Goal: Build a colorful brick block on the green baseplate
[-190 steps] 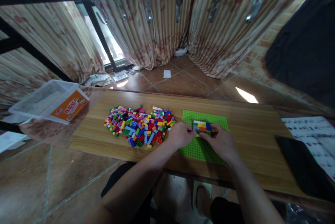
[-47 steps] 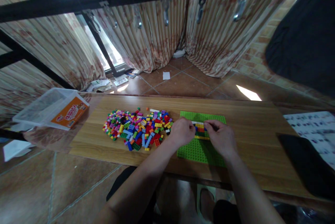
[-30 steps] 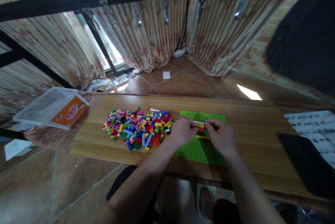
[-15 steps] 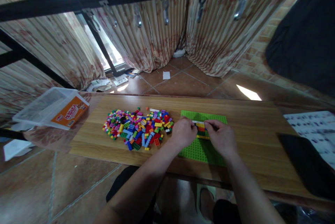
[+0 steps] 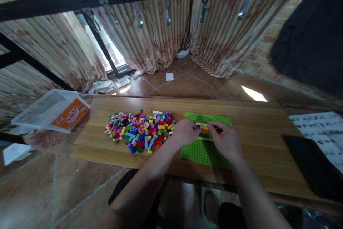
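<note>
Brick block (image 5: 204, 132) right of centre; its rows run left to right
Left hand (image 5: 185, 131), right hand (image 5: 227, 139) apart at its sides, grips unclear; long axis partly hidden.

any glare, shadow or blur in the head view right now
Head view: window overexposed; sun patch glaring on the floor. Also head view: shadow across part of the green baseplate, nearer the camera than the block build; printed sheet too blurred to read.

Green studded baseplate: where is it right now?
In the head view, the green studded baseplate lies right of centre on the wooden tabletop, right of the loose brick pile, beneath the multicoloured brick build.
</note>
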A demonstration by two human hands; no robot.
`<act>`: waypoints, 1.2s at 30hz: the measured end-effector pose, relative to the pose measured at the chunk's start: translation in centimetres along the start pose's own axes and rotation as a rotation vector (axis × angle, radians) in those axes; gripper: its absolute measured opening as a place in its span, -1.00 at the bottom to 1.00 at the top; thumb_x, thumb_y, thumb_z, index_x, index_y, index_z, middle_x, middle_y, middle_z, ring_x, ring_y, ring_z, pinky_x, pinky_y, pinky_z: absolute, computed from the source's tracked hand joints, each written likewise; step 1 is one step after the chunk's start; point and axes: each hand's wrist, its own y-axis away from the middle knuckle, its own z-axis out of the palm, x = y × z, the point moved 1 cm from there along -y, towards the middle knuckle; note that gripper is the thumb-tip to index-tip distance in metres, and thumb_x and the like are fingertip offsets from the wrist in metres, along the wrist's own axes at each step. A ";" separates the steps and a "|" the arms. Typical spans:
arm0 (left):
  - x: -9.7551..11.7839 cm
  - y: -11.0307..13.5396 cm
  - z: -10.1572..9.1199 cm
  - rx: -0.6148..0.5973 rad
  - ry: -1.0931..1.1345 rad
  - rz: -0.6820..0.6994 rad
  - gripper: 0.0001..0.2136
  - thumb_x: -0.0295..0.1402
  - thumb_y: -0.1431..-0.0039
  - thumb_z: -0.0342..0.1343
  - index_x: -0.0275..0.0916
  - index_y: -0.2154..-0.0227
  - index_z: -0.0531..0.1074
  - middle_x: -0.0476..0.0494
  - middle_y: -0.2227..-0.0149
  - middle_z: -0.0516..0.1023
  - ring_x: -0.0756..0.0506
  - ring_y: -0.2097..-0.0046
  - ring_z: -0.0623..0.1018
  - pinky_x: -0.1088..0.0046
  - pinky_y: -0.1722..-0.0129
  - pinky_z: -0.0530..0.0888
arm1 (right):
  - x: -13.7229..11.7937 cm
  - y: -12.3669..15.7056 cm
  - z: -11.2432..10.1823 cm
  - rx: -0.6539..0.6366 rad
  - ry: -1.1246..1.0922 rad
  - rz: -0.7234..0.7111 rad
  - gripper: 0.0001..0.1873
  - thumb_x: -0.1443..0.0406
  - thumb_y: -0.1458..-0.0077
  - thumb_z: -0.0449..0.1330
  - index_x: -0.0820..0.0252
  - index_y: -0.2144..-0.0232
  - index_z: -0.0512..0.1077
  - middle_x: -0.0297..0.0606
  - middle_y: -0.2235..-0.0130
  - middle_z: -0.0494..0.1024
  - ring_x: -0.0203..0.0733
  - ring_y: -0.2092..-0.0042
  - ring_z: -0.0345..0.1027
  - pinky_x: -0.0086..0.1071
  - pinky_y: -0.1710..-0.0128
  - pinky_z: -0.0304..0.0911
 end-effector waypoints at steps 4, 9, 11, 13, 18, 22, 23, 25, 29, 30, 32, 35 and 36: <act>0.2 -0.4 0.4 0.010 -0.005 -0.007 -0.70 -0.29 -0.13 0.00 -0.31 0.30 0.62 -0.30 0.28 0.62 -0.16 0.22 0.59 0.40 0.21 0.50 | 0.0 0.0 0.0 0.008 0.028 -0.003 -0.66 0.09 -0.07 0.09 0.18 0.36 0.56 -0.17 0.31 0.61 -0.15 0.33 0.43 -0.27 0.25 0.30; 0.4 -0.6 0.7 0.015 0.012 -0.014 -0.69 -0.31 -0.16 -0.03 -0.32 0.30 0.61 -0.31 0.29 0.61 -0.15 0.25 0.58 0.42 0.27 0.48 | 0.2 -0.1 0.1 0.008 0.045 -0.005 -0.64 0.09 -0.07 0.09 0.19 0.35 0.57 -0.15 0.30 0.62 -0.13 0.30 0.44 -0.26 0.23 0.30; 0.4 -0.5 0.7 0.027 0.006 -0.019 -0.69 -0.32 -0.18 -0.03 -0.32 0.30 0.61 -0.30 0.29 0.61 -0.15 0.23 0.58 0.42 0.25 0.48 | 0.2 -0.1 0.1 0.017 0.052 -0.006 -0.64 0.09 -0.07 0.09 0.19 0.35 0.57 -0.15 0.30 0.62 -0.12 0.30 0.44 -0.25 0.23 0.30; 0.4 -0.4 0.7 0.034 -0.002 -0.025 -0.69 -0.33 -0.19 -0.04 -0.33 0.29 0.61 -0.30 0.29 0.61 -0.15 0.22 0.58 0.42 0.22 0.48 | 0.1 -0.2 0.0 0.024 0.055 0.005 -0.63 0.08 -0.06 0.09 0.19 0.36 0.57 -0.14 0.30 0.62 -0.13 0.32 0.44 -0.25 0.24 0.30; -0.3 -0.3 0.5 0.039 0.049 0.035 -0.74 -0.41 -0.15 -0.01 -0.27 0.28 0.60 -0.24 0.24 0.59 -0.12 0.18 0.56 0.40 0.09 0.48 | 0.1 -0.1 -0.1 0.020 0.048 0.008 -0.64 0.08 -0.06 0.09 0.18 0.37 0.57 -0.15 0.31 0.62 -0.14 0.33 0.44 -0.26 0.25 0.31; -0.7 -0.1 0.4 0.084 0.119 0.135 -0.74 -0.47 -0.05 0.10 -0.19 0.20 0.59 -0.17 0.09 0.53 -0.09 0.08 0.53 0.41 -0.02 0.45 | 0.3 -0.1 -0.1 0.009 0.039 0.018 -0.66 0.09 -0.06 0.09 0.18 0.36 0.57 -0.16 0.30 0.62 -0.13 0.30 0.45 -0.26 0.23 0.32; -0.7 -0.1 0.5 0.097 0.123 0.171 -0.74 -0.49 -0.05 0.11 -0.19 0.20 0.58 -0.16 0.08 0.51 -0.09 0.06 0.52 0.41 -0.04 0.44 | 0.3 -0.1 0.0 0.008 0.036 0.014 -0.66 0.10 -0.07 0.09 0.17 0.36 0.56 -0.16 0.30 0.62 -0.13 0.30 0.45 -0.26 0.23 0.32; -0.6 0.0 0.6 0.118 0.118 0.240 -0.73 -0.50 -0.06 0.09 -0.17 0.20 0.58 -0.14 0.07 0.50 -0.08 0.03 0.50 0.42 -0.06 0.43 | 0.3 -0.1 0.0 0.011 0.034 -0.002 -0.66 0.09 -0.08 0.09 0.16 0.37 0.56 -0.16 0.30 0.62 -0.13 0.30 0.45 -0.26 0.23 0.32; -0.6 0.1 1.1 0.128 0.078 0.331 -0.73 -0.52 -0.08 0.05 -0.16 0.21 0.57 -0.12 0.11 0.49 -0.09 0.05 0.50 0.40 -0.03 0.45 | 0.1 -0.1 -0.1 0.020 0.043 -0.007 -0.66 0.09 -0.07 0.09 0.16 0.38 0.57 -0.16 0.32 0.62 -0.13 0.31 0.45 -0.27 0.25 0.32; -0.7 0.0 1.2 0.130 0.067 0.345 -0.74 -0.51 -0.09 0.05 -0.17 0.21 0.56 -0.11 0.12 0.49 -0.10 0.06 0.50 0.39 -0.02 0.45 | 0.1 -0.1 -0.1 0.020 0.045 -0.005 -0.66 0.09 -0.07 0.09 0.17 0.38 0.57 -0.16 0.32 0.62 -0.13 0.32 0.45 -0.27 0.25 0.32; -0.8 -0.1 1.4 0.134 0.049 0.359 -0.75 -0.51 -0.09 0.04 -0.18 0.22 0.56 -0.12 0.13 0.49 -0.10 0.06 0.50 0.39 -0.02 0.46 | 0.0 -0.1 -0.2 0.019 0.049 0.003 -0.66 0.09 -0.07 0.09 0.17 0.38 0.57 -0.16 0.31 0.62 -0.13 0.31 0.45 -0.27 0.26 0.31; -1.0 -0.1 1.4 0.134 0.038 0.361 -0.76 -0.50 -0.09 0.05 -0.20 0.21 0.53 -0.12 0.11 0.47 -0.09 0.06 0.49 0.40 -0.02 0.46 | 0.0 -0.1 -0.1 0.012 0.049 0.012 -0.66 0.10 -0.06 0.09 0.17 0.37 0.56 -0.16 0.30 0.62 -0.13 0.31 0.45 -0.26 0.25 0.31; -1.0 -0.1 1.4 0.131 0.036 0.359 -0.77 -0.50 -0.09 0.06 -0.21 0.21 0.53 -0.13 0.11 0.46 -0.09 0.06 0.49 0.40 -0.02 0.45 | 0.1 -0.1 -0.1 0.011 0.047 0.013 -0.66 0.10 -0.06 0.09 0.17 0.37 0.56 -0.16 0.31 0.62 -0.13 0.31 0.45 -0.26 0.25 0.31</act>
